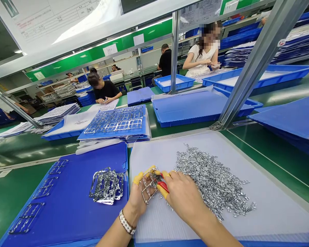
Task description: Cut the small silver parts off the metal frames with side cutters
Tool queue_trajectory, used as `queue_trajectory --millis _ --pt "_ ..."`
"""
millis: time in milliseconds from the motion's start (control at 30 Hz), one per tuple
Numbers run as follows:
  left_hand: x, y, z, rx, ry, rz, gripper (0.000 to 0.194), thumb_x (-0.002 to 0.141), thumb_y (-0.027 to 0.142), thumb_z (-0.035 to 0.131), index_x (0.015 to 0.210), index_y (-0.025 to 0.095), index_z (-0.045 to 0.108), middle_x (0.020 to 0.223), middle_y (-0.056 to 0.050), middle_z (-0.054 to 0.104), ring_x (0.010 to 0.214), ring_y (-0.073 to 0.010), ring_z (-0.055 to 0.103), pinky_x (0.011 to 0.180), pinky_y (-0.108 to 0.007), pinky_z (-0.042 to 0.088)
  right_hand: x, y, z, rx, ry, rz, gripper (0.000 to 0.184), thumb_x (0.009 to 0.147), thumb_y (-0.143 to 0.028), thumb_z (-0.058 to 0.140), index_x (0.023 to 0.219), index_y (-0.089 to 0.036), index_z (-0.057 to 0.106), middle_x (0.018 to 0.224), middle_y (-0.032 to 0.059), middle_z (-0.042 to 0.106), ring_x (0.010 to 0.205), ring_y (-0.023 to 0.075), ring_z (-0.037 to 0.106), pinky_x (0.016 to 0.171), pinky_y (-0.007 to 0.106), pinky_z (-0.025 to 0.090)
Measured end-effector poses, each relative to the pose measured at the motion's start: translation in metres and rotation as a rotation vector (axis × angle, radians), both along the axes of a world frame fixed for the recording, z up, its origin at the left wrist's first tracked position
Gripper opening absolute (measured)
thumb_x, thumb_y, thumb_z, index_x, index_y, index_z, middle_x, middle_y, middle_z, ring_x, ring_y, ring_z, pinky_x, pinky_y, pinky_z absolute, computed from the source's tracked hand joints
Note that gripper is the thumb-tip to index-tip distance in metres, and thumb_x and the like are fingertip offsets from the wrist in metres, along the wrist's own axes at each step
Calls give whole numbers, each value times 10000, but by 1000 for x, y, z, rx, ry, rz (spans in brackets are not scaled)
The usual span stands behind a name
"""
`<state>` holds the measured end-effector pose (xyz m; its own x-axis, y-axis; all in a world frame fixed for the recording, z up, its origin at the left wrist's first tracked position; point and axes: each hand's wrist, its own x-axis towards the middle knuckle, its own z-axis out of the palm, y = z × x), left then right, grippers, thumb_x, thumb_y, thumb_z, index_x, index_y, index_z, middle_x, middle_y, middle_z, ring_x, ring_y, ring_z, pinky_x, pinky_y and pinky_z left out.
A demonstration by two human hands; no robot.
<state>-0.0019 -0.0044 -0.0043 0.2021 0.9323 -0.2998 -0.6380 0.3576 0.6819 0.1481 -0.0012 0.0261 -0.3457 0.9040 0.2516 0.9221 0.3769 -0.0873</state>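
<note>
My left hand (pixel 137 198), with yellow finger cots and a bracelet on the wrist, is closed round a thin metal frame (pixel 147 188) of small stamped parts. My right hand (pixel 181 193), also in yellow cots, grips red-handled cutters (pixel 162 185) whose tip meets the frame. Both hands hover over a white corrugated sheet (pixel 260 192). A broad heap of small cut metal pieces (pixel 213 180) lies on that sheet just right of my hands. A pile of emptied metal frames (pixel 106 185) rests on a blue sheet (pixel 67 209) to the left.
A stack of blue sheets carrying uncut metal frames (pixel 118 121) lies beyond, with blue trays (pixel 195 106) on the green bench (pixel 20 151). A slanted metal post (pixel 249 68) rises at right. Other people work at benches across the aisle.
</note>
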Motion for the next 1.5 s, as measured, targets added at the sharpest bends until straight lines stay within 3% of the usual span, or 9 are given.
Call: queue_trajectory --millis 133,267,467,933,1200,1367,1500 --pt "-4 3 2 -28 -146 -18 488 860 449 438 1179 123 612 1154 -146 637 1045 -276 570 832 -385 450 5 -5 -5 16 -12 -3 211 823 -330 577 989 -203 602 845 68 653 820 241 590 684 353 366" --pt "-8 5 5 -50 -207 6 496 852 474 430 1166 135 609 1209 -156 603 1047 -300 571 786 -418 469 7 -11 -10 -55 0 5 182 813 -337 577 935 -206 610 851 70 652 822 257 587 689 370 361" --pt "-6 3 6 -26 -175 49 487 853 451 441 1193 138 595 1217 -152 601 1046 -276 576 725 -351 475 2 -12 -8 -91 50 0 156 806 -324 574 902 -204 601 851 66 650 830 258 587 704 372 353" --pt "-1 -2 2 18 2 121 518 828 467 506 1224 142 582 1229 -135 602 1092 -266 552 867 -345 428 -4 -9 -5 -128 -29 -14 163 830 -312 545 893 -191 634 844 81 657 825 261 600 697 373 385" --pt "-5 3 5 -28 -120 133 496 836 446 481 1214 139 579 1182 -131 626 1026 -247 589 762 -310 459 -3 -12 -7 -100 -53 -8 161 818 -289 575 924 -182 632 815 85 648 794 248 598 674 360 377" --pt "-5 5 5 -41 -179 158 465 832 433 471 1161 131 602 1169 -143 626 995 -264 602 831 -374 460 -9 -21 -4 -131 22 18 233 827 -337 560 997 -191 624 895 81 661 872 263 574 745 388 363" --pt "-4 5 3 -34 -157 182 457 830 441 476 1148 142 612 1174 -137 622 1000 -263 597 791 -352 466 -16 -22 -3 -184 71 45 235 837 -343 544 998 -195 629 909 80 664 892 269 570 775 401 357"
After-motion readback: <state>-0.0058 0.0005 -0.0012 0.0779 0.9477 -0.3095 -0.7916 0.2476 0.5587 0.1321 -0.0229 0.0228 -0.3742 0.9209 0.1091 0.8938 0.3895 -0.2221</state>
